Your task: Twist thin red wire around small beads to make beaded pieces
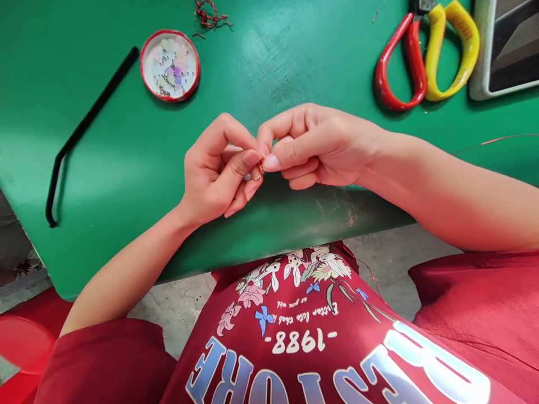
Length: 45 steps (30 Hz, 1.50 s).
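Observation:
My left hand (213,177) is closed in a pinch on a small piece of reddish wire with beads. A grey round bead (247,176) and a few tiny silvery beads (256,177) show beneath its thumb. Thumb and forefinger of my right hand (324,140) pinch the same reddish wire right beside the left fingertips, so the two hands touch or nearly touch. Most of the piece is hidden by the fingers. A long thin copper-red wire (497,142) runs out above my right forearm, and a thin strand also hangs past the table edge.
On the green table (105,235) lie a round red-rimmed lid (197,70) with small beads and pastel pieces, a bent black stick (95,106), and a tangle of wire scraps (208,15). Red-handled pliers (383,78), a yellow-handled tool (463,62) and a framed dark-screened device (516,50) lie right.

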{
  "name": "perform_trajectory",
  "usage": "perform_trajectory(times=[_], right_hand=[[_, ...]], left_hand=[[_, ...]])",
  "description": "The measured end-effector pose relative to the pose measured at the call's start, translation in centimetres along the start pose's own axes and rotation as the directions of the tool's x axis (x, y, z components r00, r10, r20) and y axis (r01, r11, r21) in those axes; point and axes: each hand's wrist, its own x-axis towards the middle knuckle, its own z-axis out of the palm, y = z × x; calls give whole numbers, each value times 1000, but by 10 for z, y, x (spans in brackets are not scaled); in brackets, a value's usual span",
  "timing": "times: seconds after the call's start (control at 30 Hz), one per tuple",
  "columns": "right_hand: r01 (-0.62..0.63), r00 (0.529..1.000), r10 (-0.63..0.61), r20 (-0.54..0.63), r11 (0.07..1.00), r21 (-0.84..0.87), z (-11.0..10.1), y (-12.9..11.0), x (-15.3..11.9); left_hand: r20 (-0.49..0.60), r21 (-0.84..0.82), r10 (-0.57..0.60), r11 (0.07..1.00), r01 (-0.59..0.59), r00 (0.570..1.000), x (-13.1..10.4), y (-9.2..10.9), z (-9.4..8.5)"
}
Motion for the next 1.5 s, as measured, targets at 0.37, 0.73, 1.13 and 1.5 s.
perform_trajectory(times=[0.37,0.73,1.13,1.5], right_hand=[[91,978,-130,-162,968,-233,7,-3,-4],[251,724,-633,-275,612,-750,24,8,-5],[-4,713,-690,-125,174,-985,25,18,3],[50,799,-600,-41,133,-990,10,7,6]], left_hand=[[-46,-9,-61,998,61,997,0,2,3],[-60,-71,-84,994,80,995,1,-9,2],[-22,-65,-79,995,78,997,4,-20,-8],[50,-110,-154,981,159,987,10,-13,-14]])
